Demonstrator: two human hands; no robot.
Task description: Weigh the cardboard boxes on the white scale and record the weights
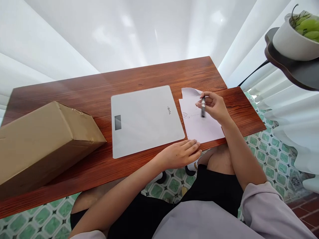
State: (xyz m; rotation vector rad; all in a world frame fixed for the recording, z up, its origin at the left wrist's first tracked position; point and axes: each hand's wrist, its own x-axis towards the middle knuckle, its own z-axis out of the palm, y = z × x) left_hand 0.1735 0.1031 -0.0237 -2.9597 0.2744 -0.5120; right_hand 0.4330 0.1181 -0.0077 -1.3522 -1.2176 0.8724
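Note:
A sheet of white paper point(203, 127) with a few handwritten marks lies on the wooden table, its far edge curled. My right hand point(214, 106) is closed around a pen point(203, 108) with a dark and silver barrel, held over the paper; the pen is slightly blurred. At the near edge of the sheet, my left hand point(180, 153) rests with its fingers stretched out and holds nothing. Just left of the paper is a flat white scale point(146, 122) with a small dark display; its near right corner is close to my left hand.
A brown cardboard box point(45, 139) sits on the left of the table point(149, 74). To the right, a white bowl point(294, 39) of green fruit stands on a dark raised shelf point(299, 73). White curtains point(154, 36) hang behind. Patterned green tiles point(271, 166) cover the floor.

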